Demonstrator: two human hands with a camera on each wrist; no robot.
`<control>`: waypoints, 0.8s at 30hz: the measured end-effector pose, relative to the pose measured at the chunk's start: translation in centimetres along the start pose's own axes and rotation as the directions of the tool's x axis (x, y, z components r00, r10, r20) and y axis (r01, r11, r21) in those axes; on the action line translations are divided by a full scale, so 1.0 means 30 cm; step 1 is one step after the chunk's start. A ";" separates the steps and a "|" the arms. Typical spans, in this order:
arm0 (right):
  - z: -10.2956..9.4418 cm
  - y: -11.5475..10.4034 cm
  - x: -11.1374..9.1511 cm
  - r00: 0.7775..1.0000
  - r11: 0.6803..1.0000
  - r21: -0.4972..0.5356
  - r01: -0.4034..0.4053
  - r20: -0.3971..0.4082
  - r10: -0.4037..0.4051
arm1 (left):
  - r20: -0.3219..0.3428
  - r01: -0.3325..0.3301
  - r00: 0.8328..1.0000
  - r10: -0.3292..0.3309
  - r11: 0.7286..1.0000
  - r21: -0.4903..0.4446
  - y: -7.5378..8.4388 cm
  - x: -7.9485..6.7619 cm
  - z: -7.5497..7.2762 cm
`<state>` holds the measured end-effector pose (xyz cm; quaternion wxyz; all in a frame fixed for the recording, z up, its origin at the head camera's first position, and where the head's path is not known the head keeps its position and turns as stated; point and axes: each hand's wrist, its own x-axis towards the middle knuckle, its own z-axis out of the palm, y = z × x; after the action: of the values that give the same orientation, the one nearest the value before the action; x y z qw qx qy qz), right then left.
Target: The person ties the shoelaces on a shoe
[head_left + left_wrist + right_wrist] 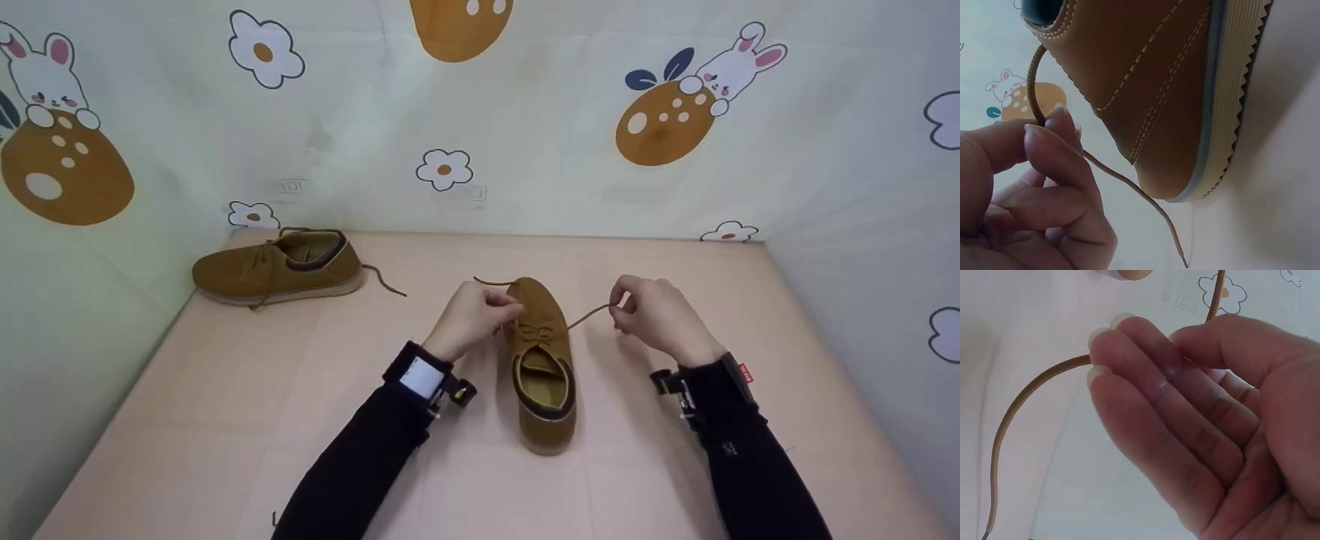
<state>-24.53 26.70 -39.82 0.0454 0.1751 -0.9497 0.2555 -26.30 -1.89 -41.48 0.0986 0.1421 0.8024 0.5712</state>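
A brown lace-up shoe [548, 427] stands on the table with its toe pointing away from me. Left of its lacing, my left hand [474, 315] pinches one end of the shoelace [1129, 181] between thumb and fingers. In the left wrist view the lace's tip hangs past the fingers, beside the stitched side of the shoe. My right hand [660, 315], out to the right, pinches the other end of the shoelace [589, 316], which runs up from the eyelets. The right wrist view shows this lace end [1002, 422] curving down beyond the fingertips.
A second brown shoe [247, 279] lies at the back left with its laces loose, one trailing right over the table [360, 465]. Pale cloth walls [525, 112] printed with flowers and rabbits enclose the back and sides. Each wrist carries a strapped camera.
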 end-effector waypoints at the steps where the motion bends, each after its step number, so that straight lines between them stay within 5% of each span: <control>1: -0.003 -0.003 0.005 1.000 1.000 0.003 0.003 -0.006 -0.003 | 0.002 -0.003 1.000 0.003 1.000 0.000 0.000 0.000 -0.001; 9: -0.038 -0.100 0.090 0.990 0.995 -0.054 0.084 -0.110 -0.089 | 0.015 -0.003 1.000 0.003 1.000 0.020 0.006 -0.006 -0.010; 15: -0.004 -0.235 0.194 0.909 0.933 -0.115 0.342 -0.212 -0.359 | 0.041 -0.033 0.999 0.031 0.998 0.054 0.006 -0.005 -0.014; 18: 0.024 -0.285 0.232 0.892 0.906 -0.105 0.411 -0.157 -0.423 | 0.056 -0.044 0.998 0.041 0.997 0.056 0.002 -0.005 -0.015; 24: 0.058 -0.298 0.259 0.924 0.921 -0.081 0.381 -0.006 -0.383 | 0.064 -0.051 0.997 0.046 0.996 0.070 0.002 -0.006 -0.018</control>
<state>-28.59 16.21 -35.76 0.1113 0.3524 -0.9061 0.2061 -26.29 -2.43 -41.24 0.1048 0.1828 0.8151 0.5397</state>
